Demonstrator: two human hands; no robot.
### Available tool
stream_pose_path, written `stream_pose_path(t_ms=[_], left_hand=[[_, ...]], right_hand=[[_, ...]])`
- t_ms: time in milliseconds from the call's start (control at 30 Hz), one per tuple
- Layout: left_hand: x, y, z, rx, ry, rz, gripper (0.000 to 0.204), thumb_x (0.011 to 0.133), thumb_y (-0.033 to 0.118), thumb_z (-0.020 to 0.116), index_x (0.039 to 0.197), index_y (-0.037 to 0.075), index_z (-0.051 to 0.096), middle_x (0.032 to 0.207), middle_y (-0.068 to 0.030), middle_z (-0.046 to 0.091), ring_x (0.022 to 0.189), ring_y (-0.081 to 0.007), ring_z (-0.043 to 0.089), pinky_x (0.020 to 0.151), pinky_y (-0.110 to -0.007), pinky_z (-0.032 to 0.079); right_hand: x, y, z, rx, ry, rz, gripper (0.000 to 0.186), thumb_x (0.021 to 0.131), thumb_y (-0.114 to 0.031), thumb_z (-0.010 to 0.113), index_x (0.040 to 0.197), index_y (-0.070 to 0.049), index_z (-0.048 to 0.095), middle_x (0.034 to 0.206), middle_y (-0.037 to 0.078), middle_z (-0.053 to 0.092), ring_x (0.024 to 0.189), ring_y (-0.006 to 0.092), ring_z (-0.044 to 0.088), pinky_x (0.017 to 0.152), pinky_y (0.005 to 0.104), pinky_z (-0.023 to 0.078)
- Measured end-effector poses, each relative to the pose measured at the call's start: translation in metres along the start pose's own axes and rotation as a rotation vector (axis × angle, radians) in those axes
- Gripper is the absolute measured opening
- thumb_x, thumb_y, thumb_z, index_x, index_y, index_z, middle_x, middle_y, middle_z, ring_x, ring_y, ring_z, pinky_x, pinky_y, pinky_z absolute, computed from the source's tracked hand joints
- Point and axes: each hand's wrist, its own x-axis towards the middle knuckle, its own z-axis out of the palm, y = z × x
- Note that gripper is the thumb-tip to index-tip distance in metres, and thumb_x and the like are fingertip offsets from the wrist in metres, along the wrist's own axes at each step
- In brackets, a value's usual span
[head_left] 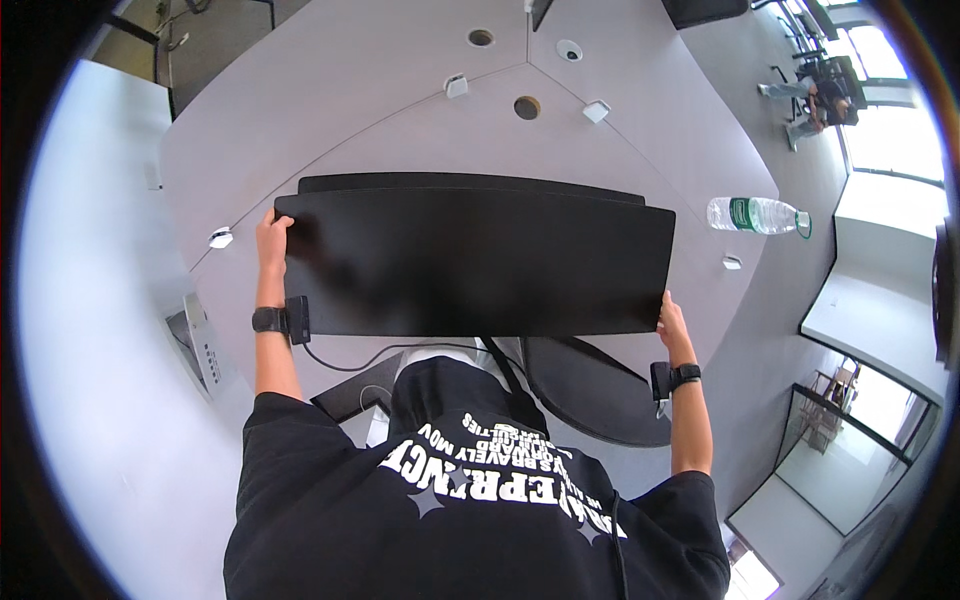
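Spanning the gap between both sets of fingers, a wide black panel (480, 265) lay directly to the right of the left hand (271, 245) and directly to the left of the right hand (675, 322). Neither hand was nearer, since each touched one of its short ends. The left fingers were bent around the left end close to the far corner, with a fingertip showing over the front face; the right hand closed on the opposite end close to the near corner. Both grips looked narrow, opened about as far as the panel's edge required, though how the fingers sat behind it could not be told.

Its long axis ran crosswise from the left fingers to the right ones, while the line joining the two grips slanted, the left being farther from the body. The broad, faintly glossy face pointed up toward the wearer's head; its exact tilt was unclear. Just beyond the far edge, a second dark panel (470, 181) showed as a strip, and whether the two touched could not be told. Beyond the left fingers spread the pale table (350, 100); a clear bottle (757, 215) lay outward and beyond the right fingers.
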Motion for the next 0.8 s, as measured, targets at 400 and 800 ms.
stream_pose_path(t_ms=[400,800], left_hand=[[0.062,-0.061,0.024,0.228,-0.122,0.026,0.033,0.075,0.013,0.054,0.104,0.000,0.063,0.091,-0.0083,0.065,0.087,-0.0201,0.056,0.078,-0.031,0.041],[0.079,-0.060,0.028,0.756,-0.007,0.150,0.033,0.073,0.020,0.053,0.099,0.003,0.064,0.086,-0.0206,0.065,0.085,-0.0375,0.060,0.077,-0.040,0.045]], right_hand=[[0.049,-0.003,0.011,-0.219,-0.012,-0.101,0.048,0.095,-0.038,0.046,0.117,0.003,0.058,0.098,0.008,0.062,0.084,0.0193,0.058,0.073,0.0357,0.049],[0.049,-0.012,0.045,-0.738,0.163,-0.345,0.033,0.082,-0.027,0.054,0.100,-0.001,0.065,0.083,0.018,0.067,0.081,0.0290,0.065,0.073,0.0375,0.048]])
